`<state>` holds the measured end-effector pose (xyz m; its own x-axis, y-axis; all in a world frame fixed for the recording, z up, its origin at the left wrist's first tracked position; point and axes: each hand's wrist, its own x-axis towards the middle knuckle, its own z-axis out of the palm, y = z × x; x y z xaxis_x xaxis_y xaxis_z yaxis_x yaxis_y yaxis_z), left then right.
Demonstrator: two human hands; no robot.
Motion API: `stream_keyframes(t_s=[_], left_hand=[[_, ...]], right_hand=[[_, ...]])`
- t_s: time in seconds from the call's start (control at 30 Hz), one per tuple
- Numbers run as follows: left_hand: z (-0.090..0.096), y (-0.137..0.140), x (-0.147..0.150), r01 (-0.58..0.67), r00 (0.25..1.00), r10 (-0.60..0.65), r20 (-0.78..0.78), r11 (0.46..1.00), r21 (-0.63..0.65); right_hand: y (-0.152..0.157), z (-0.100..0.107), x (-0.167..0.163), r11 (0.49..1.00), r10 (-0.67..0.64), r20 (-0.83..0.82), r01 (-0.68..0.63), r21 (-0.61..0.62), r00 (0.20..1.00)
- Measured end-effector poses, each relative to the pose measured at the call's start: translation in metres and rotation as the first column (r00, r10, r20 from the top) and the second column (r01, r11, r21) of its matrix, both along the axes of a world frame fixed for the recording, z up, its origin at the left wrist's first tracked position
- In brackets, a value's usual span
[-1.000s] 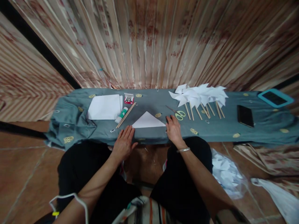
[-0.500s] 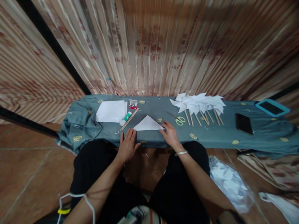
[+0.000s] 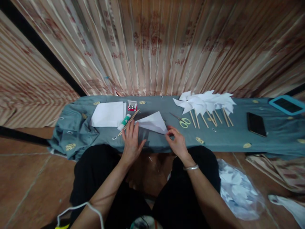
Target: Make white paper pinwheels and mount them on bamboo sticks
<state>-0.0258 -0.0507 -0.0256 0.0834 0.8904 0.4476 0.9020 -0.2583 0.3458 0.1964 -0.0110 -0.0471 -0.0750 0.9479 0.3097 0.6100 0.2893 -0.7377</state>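
A folded sheet of white paper [image 3: 153,123] lies on the cloth in front of me, its long edge now slanting down to the right. My right hand [image 3: 177,143] pinches the paper's lower right corner between thumb and fingers. At the paper's left end, my left hand [image 3: 131,143] is spread flat, its fingertips by the left corner and close to the wooden sticks [image 3: 134,116]. Beside those sticks is a green and white glue stick [image 3: 124,122]. Scissors with pale green handles [image 3: 184,122] rest right of the paper, blades pointing up and left.
A stack of white paper [image 3: 107,114] and a small red open box [image 3: 132,106] stand left on the cloth-covered bench [image 3: 152,103]. Several paper pinwheels [image 3: 206,102] on sticks lie right, then a black phone [image 3: 256,124] and a blue-framed tablet [image 3: 287,105]. A plastic bag of paper scraps [image 3: 239,190] sits below.
The folded paper has turned clockwise, its peak shifting right and its right corner coming nearer me. My right hand has closed on that corner. The camera view has shifted slightly.
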Motion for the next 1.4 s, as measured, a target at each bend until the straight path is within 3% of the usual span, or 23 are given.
stream_keyframes(t_s=[0.1,0.17,0.27,0.37,0.47,0.57,0.73,0.83,1.0,1.2,1.3,1.4], left_hand=[[0.017,0.005,0.013,0.048,0.998,-0.045,-0.051,0.998,0.046],[0.023,0.008,0.022,0.143,0.987,-0.14,-0.077,0.989,0.038],[0.024,0.013,0.031,0.291,0.955,-0.29,-0.059,0.957,0.001],[0.022,0.017,0.037,0.358,0.933,-0.357,-0.054,0.934,0.011],[0.023,0.019,0.042,0.438,0.897,-0.432,-0.089,0.898,0.052],[0.027,0.021,0.043,0.51,0.856,-0.499,-0.132,0.857,0.068],[0.032,0.023,0.022,0.434,0.893,-0.413,-0.176,0.895,0.102],[0.026,0.02,0.006,0.363,0.916,-0.338,-0.214,0.928,0.087],[0.005,0.011,0.001,0.325,0.919,-0.32,-0.231,0.946,-0.02],[-0.007,0.012,-0.002,0.372,0.896,-0.378,-0.234,0.926,-0.073],[-0.012,0.012,-0.008,0.411,0.895,-0.415,-0.161,0.91,-0.062],[-0.016,0.01,-0.013,0.427,0.901,-0.429,-0.069,0.903,-0.042]], right_hand=[[-0.007,0.005,-0.003,0.999,0.027,0.002,-0.027,-0.019,1.0],[-0.01,0.007,-0.004,1.0,0.031,0.032,-0.031,0.001,0.999],[-0.017,0.011,-0.002,0.997,0.056,0.087,-0.061,0.046,0.995],[-0.023,0.015,0.007,0.988,0.131,0.165,-0.142,0.056,0.978],[-0.026,0.017,0.018,0.975,0.21,0.239,-0.22,0.016,0.948],[-0.025,0.019,0.026,0.967,0.256,0.194,-0.25,-0.057,0.947],[-0.018,0.02,0.035,0.958,0.232,-0.098,-0.245,-0.151,0.968],[-0.02,0.018,0.035,0.959,0.233,-0.14,-0.251,-0.13,0.962],[-0.029,0.011,0.024,0.973,0.23,0.142,-0.229,-0.02,0.963],[-0.025,0.016,0.02,0.963,0.129,0.481,-0.224,0.147,0.867],[-0.015,0.025,0.022,0.942,0.131,0.585,-0.284,0.177,0.8],[-0.005,0.029,0.026,0.902,0.246,0.604,-0.407,0.142,0.758]])
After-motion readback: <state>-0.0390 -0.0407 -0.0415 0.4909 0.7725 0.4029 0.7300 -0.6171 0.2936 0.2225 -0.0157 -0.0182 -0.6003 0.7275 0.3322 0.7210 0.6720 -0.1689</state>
